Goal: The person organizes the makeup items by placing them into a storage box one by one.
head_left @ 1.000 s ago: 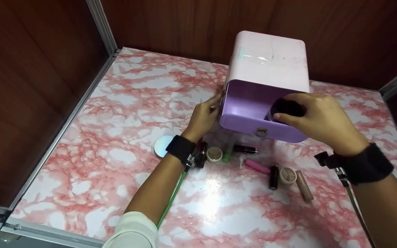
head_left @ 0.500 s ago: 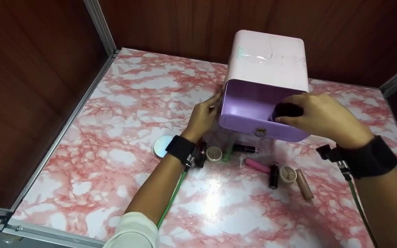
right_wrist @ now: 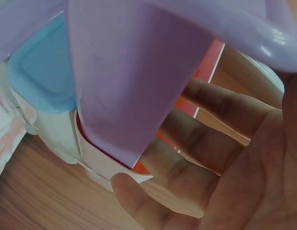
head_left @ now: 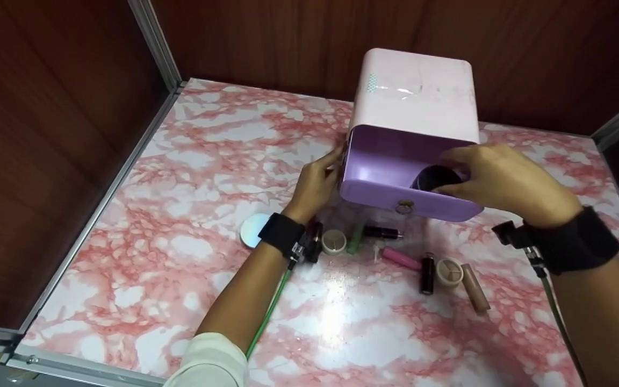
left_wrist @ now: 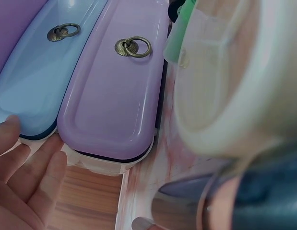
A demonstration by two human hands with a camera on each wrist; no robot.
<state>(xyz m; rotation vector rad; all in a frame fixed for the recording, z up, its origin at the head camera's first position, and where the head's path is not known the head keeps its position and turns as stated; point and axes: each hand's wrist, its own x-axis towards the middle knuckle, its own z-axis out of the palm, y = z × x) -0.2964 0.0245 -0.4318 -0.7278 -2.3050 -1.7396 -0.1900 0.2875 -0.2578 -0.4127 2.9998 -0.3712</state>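
A pale pink cabinet (head_left: 414,97) stands on the table with its top purple drawer (head_left: 376,198) pulled out. Inside that drawer, at the right, lies a dark round container (head_left: 429,177), partly covered by my right hand (head_left: 508,183). The right thumb is at the container's near edge, and the fingers are loosely spread. In the right wrist view the drawer wall (right_wrist: 124,72) hides the fingertips and the container. My left hand (head_left: 314,185) rests against the cabinet's left side. In the left wrist view its straight fingers (left_wrist: 40,167) lie by the shut blue drawer (left_wrist: 35,67).
Makeup lies before the cabinet: two round three-part palettes (head_left: 449,272), black lipsticks (head_left: 427,274), a pink tube (head_left: 401,258), a green tube (head_left: 355,239) and a brown tube (head_left: 475,289). A pale disc (head_left: 253,231) sits beside the left wrist. Wooden panels (head_left: 266,48) enclose the table.
The dark round container has gone lower in the drawer and slightly left, away from my right palm, and the fingers have loosened. The left hand stays at the cabinet's side.
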